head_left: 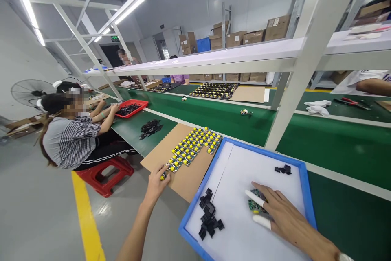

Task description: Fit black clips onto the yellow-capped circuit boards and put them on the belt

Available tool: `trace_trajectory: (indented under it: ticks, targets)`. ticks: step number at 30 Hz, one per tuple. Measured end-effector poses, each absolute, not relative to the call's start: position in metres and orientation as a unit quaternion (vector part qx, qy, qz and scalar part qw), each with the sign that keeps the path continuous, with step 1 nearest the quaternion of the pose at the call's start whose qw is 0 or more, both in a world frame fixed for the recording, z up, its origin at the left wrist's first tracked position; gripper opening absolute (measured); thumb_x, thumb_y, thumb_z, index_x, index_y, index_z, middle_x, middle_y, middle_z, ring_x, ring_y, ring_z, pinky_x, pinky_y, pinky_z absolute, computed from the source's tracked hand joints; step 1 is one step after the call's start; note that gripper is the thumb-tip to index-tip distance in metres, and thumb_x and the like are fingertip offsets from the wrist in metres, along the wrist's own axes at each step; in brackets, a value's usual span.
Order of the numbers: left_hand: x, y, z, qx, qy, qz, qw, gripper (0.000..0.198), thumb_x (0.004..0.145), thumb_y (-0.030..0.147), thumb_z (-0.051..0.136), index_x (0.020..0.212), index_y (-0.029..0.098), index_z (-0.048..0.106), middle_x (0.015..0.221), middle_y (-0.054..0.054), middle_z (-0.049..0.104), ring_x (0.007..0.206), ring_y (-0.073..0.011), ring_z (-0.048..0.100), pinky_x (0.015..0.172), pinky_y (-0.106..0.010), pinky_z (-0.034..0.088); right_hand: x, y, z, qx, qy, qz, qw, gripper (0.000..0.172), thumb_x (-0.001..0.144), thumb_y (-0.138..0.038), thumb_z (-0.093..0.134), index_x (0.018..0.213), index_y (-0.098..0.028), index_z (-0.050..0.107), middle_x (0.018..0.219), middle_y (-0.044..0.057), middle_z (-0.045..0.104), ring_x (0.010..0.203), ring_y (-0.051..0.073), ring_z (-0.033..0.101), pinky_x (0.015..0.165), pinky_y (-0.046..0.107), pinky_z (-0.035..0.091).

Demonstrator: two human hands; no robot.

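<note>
My left hand (157, 183) reaches out to the near end of a cardboard sheet (183, 183) and pinches a small yellow-topped part (163, 176) at the edge of a block of several yellow-topped circuit boards (192, 147). My right hand (279, 212), with white finger cots on two fingertips, rests fingers-down on a small green circuit board (255, 205) inside a blue-rimmed white tray (305, 187). A heap of small black parts (209, 216) lies at the tray's near left. A few more black parts (284, 169) sit at its far side.
A green conveyor belt (336, 147) runs behind the tray under a white shelf post (293, 86). People sit to the left on a red stool (106, 175) by a red tray (131, 108). Black parts (150, 128) lie further along. Another person's arm (372, 86) shows far right.
</note>
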State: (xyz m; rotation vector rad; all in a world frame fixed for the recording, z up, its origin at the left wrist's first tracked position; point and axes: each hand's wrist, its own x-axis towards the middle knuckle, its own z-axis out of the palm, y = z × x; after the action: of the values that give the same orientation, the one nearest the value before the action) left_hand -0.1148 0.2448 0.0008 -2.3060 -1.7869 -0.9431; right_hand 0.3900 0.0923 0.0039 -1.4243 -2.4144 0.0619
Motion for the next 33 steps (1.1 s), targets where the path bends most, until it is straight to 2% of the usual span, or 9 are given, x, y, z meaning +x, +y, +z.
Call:
trace_trajectory:
  ticks: [4,9,13,18,23,26,29,31,33]
  targets:
    - [-0.117,0.249,0.007,-0.753,-0.588,-0.293,0.035,0.027,0.096,0.038,0.062,0.114,0.018,0.068,0.117,-0.009,0.070,0.109,-0.0242,0.066,0.098,-0.049,0.052,0.385,0.096,0.008,-0.496,-0.855,0.020,0.152,0.027,0.096,-0.047,0.062,0.108,-0.025,0.072,0.153,0.013,0.050,0.127,0.037,0.057,0.095,0.055,0.050]
    - [-0.114,0.265,0.021,-0.785,-0.564,-0.255,0.004,0.032,0.097,0.036,0.062,0.124,0.019,0.063,0.128,-0.010,0.065,0.114,-0.0252,0.064,0.098,-0.049,0.053,0.385,0.097,0.007,-0.494,-0.855,0.031,0.156,0.035,0.096,-0.045,0.062,0.126,-0.028,0.066,0.149,0.013,0.055,0.127,0.036,0.058,0.098,0.055,0.051]
    - [-0.115,0.273,0.025,-0.787,-0.565,-0.247,-0.008,0.031,0.096,0.035,0.063,0.122,0.018,0.064,0.126,-0.010,0.065,0.110,-0.0243,0.065,0.096,-0.048,0.054,0.388,0.096,0.003,-0.495,-0.853,0.032,0.161,0.035,0.096,-0.044,0.062,0.126,-0.028,0.067,0.147,0.013,0.056,0.127,0.035,0.058,0.098,0.052,0.051]
    - [-0.117,0.281,0.017,-0.709,-0.626,-0.323,0.016,0.032,0.097,0.035,0.062,0.124,0.018,0.062,0.128,-0.010,0.064,0.109,-0.0241,0.065,0.093,-0.046,0.056,0.390,0.094,-0.002,-0.501,-0.848,0.033,0.172,0.033,0.095,-0.042,0.063,0.125,-0.028,0.067,0.147,0.012,0.056,0.127,0.035,0.059,0.100,0.052,0.050]
    - [-0.111,0.293,0.018,-0.671,-0.650,-0.356,-0.007,0.033,0.098,0.034,0.061,0.126,0.018,0.060,0.126,-0.010,0.064,0.104,-0.0227,0.067,0.087,-0.043,0.058,0.390,0.093,-0.001,-0.503,-0.843,0.040,0.186,0.038,0.094,-0.044,0.063,0.130,-0.031,0.064,0.147,0.011,0.057,0.128,0.035,0.059,0.101,0.051,0.049]
    - [-0.102,0.297,0.023,-0.685,-0.644,-0.340,-0.022,0.032,0.097,0.034,0.061,0.125,0.018,0.062,0.128,-0.010,0.064,0.107,-0.0234,0.066,0.091,-0.045,0.057,0.391,0.092,-0.002,-0.497,-0.844,0.038,0.197,0.032,0.093,-0.042,0.062,0.122,-0.031,0.069,0.145,0.011,0.059,0.125,0.035,0.061,0.098,0.050,0.051]
    - [-0.093,0.295,0.027,-0.702,-0.638,-0.314,-0.039,0.032,0.097,0.035,0.062,0.125,0.019,0.062,0.128,-0.010,0.063,0.108,-0.0236,0.065,0.092,-0.045,0.057,0.396,0.090,-0.014,-0.483,-0.849,0.027,0.212,0.024,0.090,-0.030,0.059,0.109,-0.030,0.072,0.146,0.007,0.059,0.124,0.037,0.062,0.096,0.052,0.052]
    - [-0.089,0.292,0.029,-0.704,-0.638,-0.307,-0.050,0.033,0.097,0.035,0.062,0.126,0.018,0.061,0.128,-0.010,0.063,0.108,-0.0236,0.066,0.091,-0.045,0.057,0.402,0.090,-0.027,-0.474,-0.852,0.014,0.222,0.033,0.084,-0.022,0.057,0.112,-0.032,0.071,0.147,0.005,0.058,0.123,0.037,0.063,0.095,0.053,0.053]
    - [-0.087,0.288,0.031,-0.698,-0.641,-0.315,-0.061,0.034,0.097,0.035,0.062,0.126,0.018,0.061,0.128,-0.011,0.063,0.108,-0.0237,0.066,0.091,-0.045,0.057,0.408,0.092,-0.041,-0.461,-0.857,-0.003,0.228,0.049,0.078,-0.018,0.057,0.123,-0.034,0.067,0.147,0.003,0.058,0.121,0.038,0.064,0.092,0.054,0.055]
